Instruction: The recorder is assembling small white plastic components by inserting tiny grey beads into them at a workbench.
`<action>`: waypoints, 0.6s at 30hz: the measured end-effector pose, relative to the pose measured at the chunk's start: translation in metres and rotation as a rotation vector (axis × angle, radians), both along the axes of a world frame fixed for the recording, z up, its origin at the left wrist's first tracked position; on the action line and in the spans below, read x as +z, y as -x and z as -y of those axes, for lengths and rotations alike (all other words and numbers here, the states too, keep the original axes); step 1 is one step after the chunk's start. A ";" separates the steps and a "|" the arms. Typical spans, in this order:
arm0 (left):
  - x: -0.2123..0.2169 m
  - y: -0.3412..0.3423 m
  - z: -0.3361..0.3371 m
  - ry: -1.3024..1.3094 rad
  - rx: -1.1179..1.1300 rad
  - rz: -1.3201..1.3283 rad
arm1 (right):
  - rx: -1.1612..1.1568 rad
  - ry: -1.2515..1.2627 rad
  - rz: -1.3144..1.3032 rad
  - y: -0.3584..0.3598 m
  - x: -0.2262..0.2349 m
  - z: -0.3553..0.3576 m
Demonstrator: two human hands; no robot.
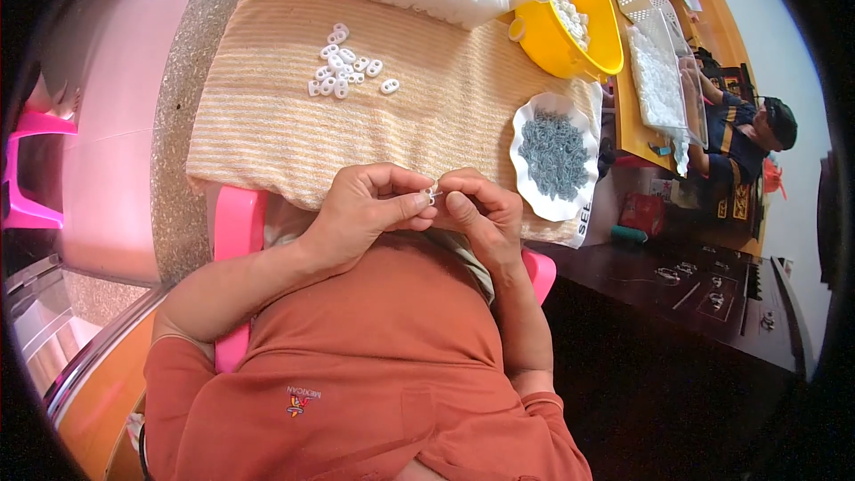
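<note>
Over the ribbed striped cloth (267,125), both hands' grips pinch a small white plastic piece (432,193).

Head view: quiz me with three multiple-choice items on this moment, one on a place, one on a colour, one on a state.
1. Where does the cluster of small white pieces lie?
A. on the striped cloth
B. in the scalloped dish
C. on the floor

2. What colour is the bowl at the cloth's far right?
A. blue
B. yellow
C. green

3. How are the left hand and right hand placed?
A. wide apart
B. flat on the cloth
C. fingertips together, pinching one small white piece

Answers: 1 A, loose on bare cloth; 2 B, plainly yellow; 3 C, thumbs and fingers meet around it.
</note>
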State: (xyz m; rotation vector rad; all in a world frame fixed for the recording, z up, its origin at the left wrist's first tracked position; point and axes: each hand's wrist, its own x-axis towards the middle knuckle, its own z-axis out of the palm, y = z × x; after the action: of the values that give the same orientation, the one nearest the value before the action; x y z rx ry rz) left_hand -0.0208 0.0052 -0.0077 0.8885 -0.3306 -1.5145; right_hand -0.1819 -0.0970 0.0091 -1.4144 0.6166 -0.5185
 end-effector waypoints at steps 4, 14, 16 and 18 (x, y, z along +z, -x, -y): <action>0.000 0.000 0.000 -0.015 0.010 -0.018 | -0.001 -0.012 0.015 0.002 0.001 0.003; 0.004 -0.001 -0.002 -0.019 0.123 -0.074 | 0.014 0.194 -0.162 -0.018 0.014 0.027; 0.005 -0.001 -0.003 0.008 0.160 -0.041 | 0.050 0.281 -0.212 -0.029 0.016 0.035; 0.002 -0.002 -0.003 0.009 0.173 -0.033 | 0.049 0.339 -0.236 -0.043 0.012 0.045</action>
State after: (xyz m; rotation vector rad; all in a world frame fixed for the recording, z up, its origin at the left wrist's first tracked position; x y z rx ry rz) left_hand -0.0188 0.0085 -0.0056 0.8616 -0.2304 -1.3651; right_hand -0.1389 -0.1425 0.0211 -1.8250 0.7033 -0.4336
